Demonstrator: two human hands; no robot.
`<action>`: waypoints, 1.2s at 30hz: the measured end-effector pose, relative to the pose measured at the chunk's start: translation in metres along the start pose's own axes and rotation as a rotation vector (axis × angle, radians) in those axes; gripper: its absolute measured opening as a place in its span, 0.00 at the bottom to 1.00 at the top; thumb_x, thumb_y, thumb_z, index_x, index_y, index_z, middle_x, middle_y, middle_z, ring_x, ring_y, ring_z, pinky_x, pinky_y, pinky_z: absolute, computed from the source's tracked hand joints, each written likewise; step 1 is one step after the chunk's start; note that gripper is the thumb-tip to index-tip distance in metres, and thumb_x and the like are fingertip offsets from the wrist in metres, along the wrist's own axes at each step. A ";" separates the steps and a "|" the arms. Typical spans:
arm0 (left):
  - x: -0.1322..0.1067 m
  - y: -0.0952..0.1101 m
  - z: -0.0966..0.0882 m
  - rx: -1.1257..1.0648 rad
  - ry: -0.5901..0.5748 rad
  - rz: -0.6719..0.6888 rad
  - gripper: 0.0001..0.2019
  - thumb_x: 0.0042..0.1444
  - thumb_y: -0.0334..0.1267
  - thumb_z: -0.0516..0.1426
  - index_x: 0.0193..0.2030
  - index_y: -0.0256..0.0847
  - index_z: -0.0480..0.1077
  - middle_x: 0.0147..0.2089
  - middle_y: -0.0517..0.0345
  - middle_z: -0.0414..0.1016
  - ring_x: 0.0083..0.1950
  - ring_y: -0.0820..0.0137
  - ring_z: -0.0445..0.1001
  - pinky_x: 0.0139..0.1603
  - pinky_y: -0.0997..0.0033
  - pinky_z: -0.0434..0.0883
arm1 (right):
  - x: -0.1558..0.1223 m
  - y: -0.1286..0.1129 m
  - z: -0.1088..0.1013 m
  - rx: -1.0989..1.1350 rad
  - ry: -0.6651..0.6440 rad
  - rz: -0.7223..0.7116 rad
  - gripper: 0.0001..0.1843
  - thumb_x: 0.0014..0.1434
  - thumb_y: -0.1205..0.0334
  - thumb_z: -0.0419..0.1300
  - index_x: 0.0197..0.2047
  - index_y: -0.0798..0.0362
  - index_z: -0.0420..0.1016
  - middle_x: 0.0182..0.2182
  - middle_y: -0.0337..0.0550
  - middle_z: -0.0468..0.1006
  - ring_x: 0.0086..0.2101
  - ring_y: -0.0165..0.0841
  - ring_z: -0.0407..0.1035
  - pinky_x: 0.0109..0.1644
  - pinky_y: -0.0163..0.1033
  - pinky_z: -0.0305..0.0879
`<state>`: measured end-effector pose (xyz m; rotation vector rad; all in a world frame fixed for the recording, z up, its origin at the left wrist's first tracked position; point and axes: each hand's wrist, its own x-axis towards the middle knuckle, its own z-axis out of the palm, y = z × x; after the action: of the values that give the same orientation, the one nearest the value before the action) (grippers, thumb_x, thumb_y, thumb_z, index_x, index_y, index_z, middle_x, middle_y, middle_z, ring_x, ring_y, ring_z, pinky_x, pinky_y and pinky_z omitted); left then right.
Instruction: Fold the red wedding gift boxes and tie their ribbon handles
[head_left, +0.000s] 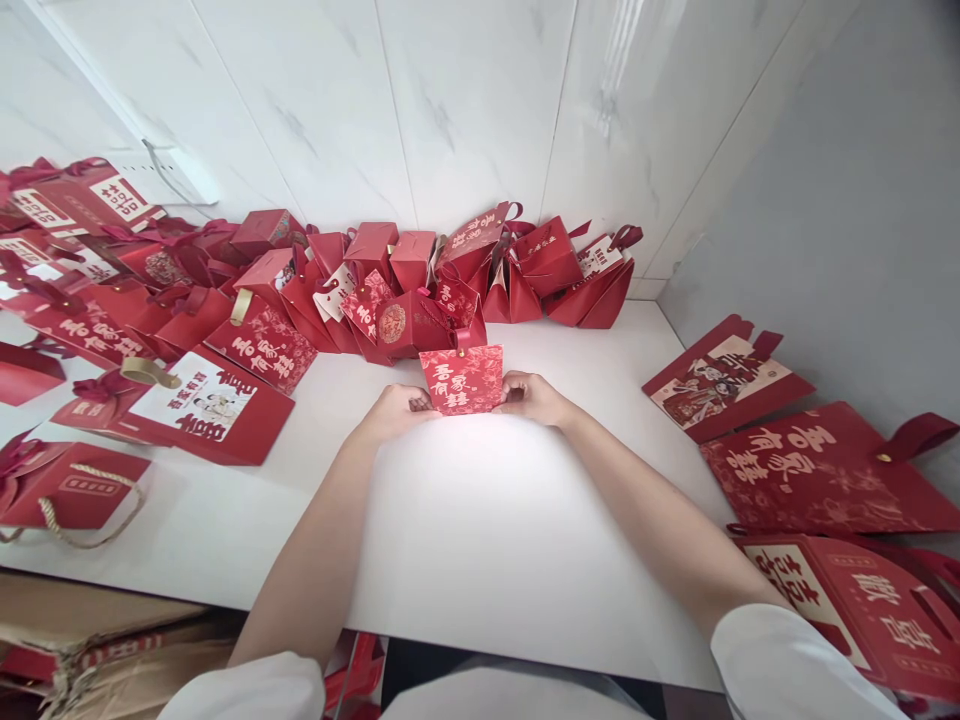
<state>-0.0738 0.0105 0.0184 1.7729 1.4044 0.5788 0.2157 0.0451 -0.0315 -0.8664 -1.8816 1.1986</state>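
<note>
A small red gift bag (462, 378) with gold characters and a dark red ribbon handle stands on the white table (480, 530) at the centre. My left hand (397, 408) grips its left lower edge with curled fingers. My right hand (529, 396) grips its right edge, fingers pinched on the paper. Both forearms reach forward from white sleeves.
Assembled red bags and boxes (420, 280) are heaped along the marble wall behind. Flat red bags lie at the left (202, 405) and right (817, 470), more at the near right (855, 610). A bag with a rope handle (71, 490) sits near left. Cardboard (90, 640) lies below the table edge.
</note>
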 end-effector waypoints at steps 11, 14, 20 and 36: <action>0.001 -0.004 0.005 -0.023 0.028 0.021 0.16 0.46 0.47 0.65 0.36 0.36 0.77 0.32 0.57 0.78 0.34 0.66 0.74 0.32 0.72 0.69 | 0.000 -0.004 -0.003 0.053 0.079 -0.078 0.18 0.42 0.49 0.73 0.27 0.51 0.73 0.39 0.44 0.71 0.41 0.37 0.69 0.47 0.44 0.67; 0.001 -0.002 0.006 -0.050 0.011 0.046 0.16 0.46 0.47 0.65 0.36 0.36 0.76 0.33 0.57 0.77 0.34 0.67 0.74 0.33 0.71 0.69 | 0.000 -0.008 -0.005 0.113 0.145 -0.071 0.16 0.44 0.49 0.73 0.28 0.50 0.75 0.50 0.47 0.68 0.54 0.42 0.64 0.58 0.48 0.62; 0.000 0.015 0.010 -0.095 0.161 0.166 0.15 0.50 0.47 0.63 0.36 0.37 0.73 0.35 0.56 0.76 0.35 0.69 0.73 0.38 0.70 0.70 | -0.002 -0.021 -0.002 0.375 0.148 -0.065 0.13 0.49 0.52 0.71 0.31 0.49 0.75 0.52 0.43 0.72 0.55 0.39 0.65 0.61 0.47 0.58; 0.000 0.029 0.012 -0.541 0.208 0.175 0.22 0.46 0.48 0.67 0.44 0.36 0.75 0.48 0.49 0.78 0.49 0.60 0.75 0.54 0.62 0.71 | -0.002 -0.035 0.024 0.600 0.239 0.084 0.15 0.48 0.50 0.70 0.34 0.48 0.73 0.43 0.39 0.78 0.44 0.36 0.72 0.54 0.45 0.66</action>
<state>-0.0471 0.0043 0.0347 1.4276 1.0892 1.1448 0.1903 0.0211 -0.0064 -0.7128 -1.2010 1.5222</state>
